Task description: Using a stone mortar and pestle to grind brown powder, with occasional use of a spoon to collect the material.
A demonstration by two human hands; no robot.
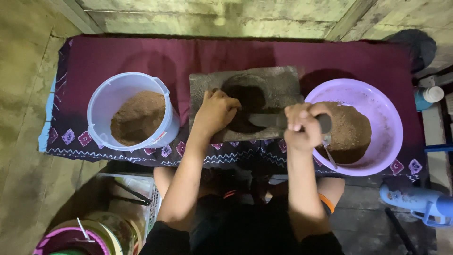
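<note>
A grey stone grinding slab [278,87] with a dark hollow lies in the middle of a maroon cloth [141,54]. My left hand [216,112] rests on the slab's near left part, fingers curled at the hollow's edge. My right hand [302,125] is closed around a dark stone pestle [264,120] that lies across the slab's right side. A white bucket [109,97] with brown powder [139,117] stands to the left. A purple bowl [377,106] holding brown powder [351,130] and a metal spoon [329,153] stands to the right.
Blue plastic containers [420,203] sit at the lower right and a blue bottle with a white cap [427,97] at the right edge. Stacked bowls and a basket [94,231] lie at the lower left. My knees are below the cloth's front edge.
</note>
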